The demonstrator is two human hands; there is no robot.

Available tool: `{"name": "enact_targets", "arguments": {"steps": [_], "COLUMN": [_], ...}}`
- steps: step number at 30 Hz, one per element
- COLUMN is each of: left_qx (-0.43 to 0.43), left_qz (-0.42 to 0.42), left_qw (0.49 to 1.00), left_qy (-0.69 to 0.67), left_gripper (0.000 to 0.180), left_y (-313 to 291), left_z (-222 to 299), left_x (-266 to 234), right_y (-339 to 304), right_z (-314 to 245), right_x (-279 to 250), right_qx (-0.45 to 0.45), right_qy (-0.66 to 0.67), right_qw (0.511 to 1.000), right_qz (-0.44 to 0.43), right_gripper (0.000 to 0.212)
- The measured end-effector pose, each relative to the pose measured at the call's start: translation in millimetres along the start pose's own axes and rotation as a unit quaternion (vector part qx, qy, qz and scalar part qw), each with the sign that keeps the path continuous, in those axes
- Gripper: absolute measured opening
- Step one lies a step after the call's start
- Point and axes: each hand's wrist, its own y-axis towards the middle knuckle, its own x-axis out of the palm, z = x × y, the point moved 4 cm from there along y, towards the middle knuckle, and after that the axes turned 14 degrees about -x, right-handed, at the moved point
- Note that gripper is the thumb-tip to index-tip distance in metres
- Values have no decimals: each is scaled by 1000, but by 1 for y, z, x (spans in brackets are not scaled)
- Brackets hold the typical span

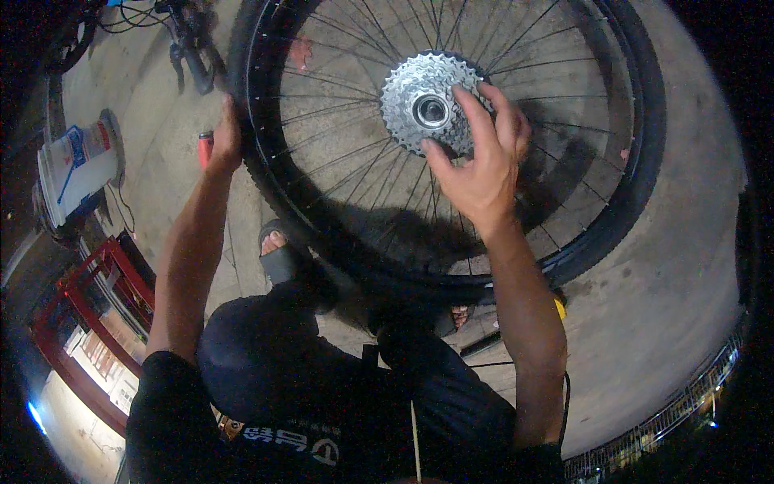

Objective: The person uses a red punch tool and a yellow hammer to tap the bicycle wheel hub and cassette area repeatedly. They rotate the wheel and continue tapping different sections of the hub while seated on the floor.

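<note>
In front of me a bicycle wheel with a black knobbly tyre and dark spokes is tilted, its hub side facing up at me. On its hub is a silver cassette of stacked toothed sprockets, with a round dark opening at the middle. My right hand spans the cassette's right side, thumb at the lower edge and fingers curled over the upper right. At the wheel's left, my left hand bears against the outside of the tyre, holding it; some of its fingers are hidden from view.
A red cylinder is just left of my left hand. Farther left are a white bucket and a red metal frame. Dark bicycle parts lie at the upper left. A yellow object shows behind my right forearm.
</note>
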Motion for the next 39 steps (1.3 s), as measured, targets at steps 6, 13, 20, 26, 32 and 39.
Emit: {"name": "enact_targets", "arguments": {"steps": [6,13,20,26,32,39], "left_qx": [-3,-13,-36,-31,-32,-20], "left_qz": [-29,2,12,34,47,5], "left_qw": [999,999,999,998,998,999], "left_qy": [-37,-42,-17,-29,-32,-39], "left_gripper": [84,82,86,87,80,76], "left_y": [-1,-6,-4,1,-9,-2], "left_z": [-1,3,-1,-5,0,-4], "left_x": [5,8,9,3,11,10], "right_y": [0,0,0,-5,-7,-7], "right_z": [3,4,5,4,4,3], "right_x": [1,2,2,4,7,7], "right_qx": [0,-11,2,13,14,24], "right_qy": [38,38,41,28,30,25], "right_qw": [999,999,999,999,999,999], "right_qz": [24,23,14,22,34,29], "right_gripper": [70,69,70,74,75,74]}}
